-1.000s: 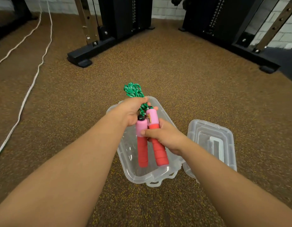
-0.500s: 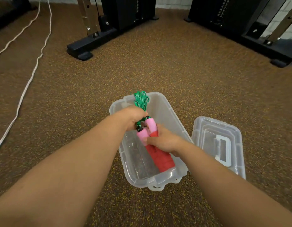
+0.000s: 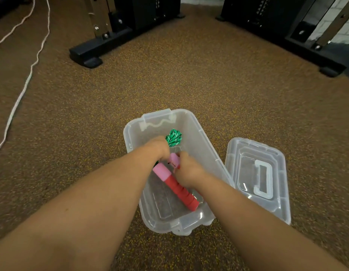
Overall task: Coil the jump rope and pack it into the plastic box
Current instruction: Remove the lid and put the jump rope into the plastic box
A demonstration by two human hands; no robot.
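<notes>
A clear plastic box (image 3: 201,137) sits open on the brown speckled floor. Inside it lies the jump rope: a red and pink handle (image 3: 176,187) slants along the bottom, and a bunch of green cord (image 3: 174,138) sticks out beyond my fingers at the box's far end. My left hand (image 3: 158,148) is closed on the cord just below that bunch. My right hand (image 3: 187,170) grips the pink end of the second handle, which it mostly hides. Both hands are down inside the box.
The box's clear lid (image 3: 257,178) with a white handle lies on the floor just right of the box. Black gym machine bases (image 3: 87,55) stand at the back left and back right. A white rope (image 3: 23,90) trails along the floor at far left.
Both hands have lowered the rope from above the box down into it. The handles went from upright to lying slanted on the bottom, and the green bunch now sits inside the far end.
</notes>
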